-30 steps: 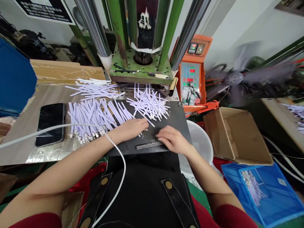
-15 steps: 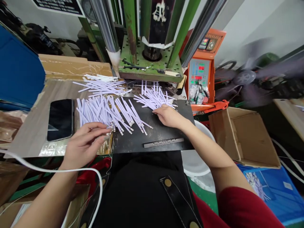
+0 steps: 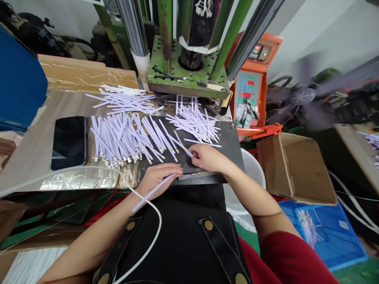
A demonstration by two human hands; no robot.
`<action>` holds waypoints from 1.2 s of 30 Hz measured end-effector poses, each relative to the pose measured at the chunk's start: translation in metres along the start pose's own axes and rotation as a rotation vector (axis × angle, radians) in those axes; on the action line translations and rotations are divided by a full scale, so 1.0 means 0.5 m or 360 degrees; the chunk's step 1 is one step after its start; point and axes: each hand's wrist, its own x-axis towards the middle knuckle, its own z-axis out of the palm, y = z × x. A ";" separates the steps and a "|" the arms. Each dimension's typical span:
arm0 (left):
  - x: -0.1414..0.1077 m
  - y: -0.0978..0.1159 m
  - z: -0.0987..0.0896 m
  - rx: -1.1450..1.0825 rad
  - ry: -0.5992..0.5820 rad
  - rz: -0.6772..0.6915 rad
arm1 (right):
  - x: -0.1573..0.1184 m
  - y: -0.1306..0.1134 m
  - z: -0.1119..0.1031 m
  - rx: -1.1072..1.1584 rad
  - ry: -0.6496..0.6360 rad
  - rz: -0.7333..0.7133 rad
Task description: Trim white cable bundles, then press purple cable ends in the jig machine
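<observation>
My left hand (image 3: 158,177) is closed at the left end of a narrow slotted metal bar (image 3: 197,174). A lavender flat cable (image 3: 152,193) is pinched in it, its tail slanting back over the palm toward my wrist. Just above the bar, my right hand (image 3: 205,157) pinches another lavender flat cable (image 3: 182,144), whose tail points up and left. The fingertips hide the gripped ends of both cables. A large heap of similar cables with small metal ends (image 3: 115,138) lies left of my hands, and a smaller heap (image 3: 197,124) lies beyond my right hand.
A green press (image 3: 189,81) with steel columns stands behind the dark work plate (image 3: 229,150). A phone (image 3: 69,142) lies at left. A white cord (image 3: 158,225) crosses my left forearm. At right are an orange control box (image 3: 250,85), a cardboard box (image 3: 310,169) and a blue bin (image 3: 349,240).
My left hand has moved right from the large heap to the bar, bringing a cable. My right hand has drawn back slightly from the smaller heap with a cable.
</observation>
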 end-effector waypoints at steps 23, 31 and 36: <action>0.073 0.063 0.120 0.0973 -0.0594 0.0107 | -0.189 0.094 0.057 -0.0172 0.0431 -0.0383; 0.082 0.002 0.043 0.0782 -0.0662 0.0263 | -0.205 0.129 0.050 0.0206 0.0674 -0.0589; 0.126 -0.068 -0.035 0.1106 -0.0700 0.0076 | -0.207 0.140 0.071 0.0042 0.0794 -0.0759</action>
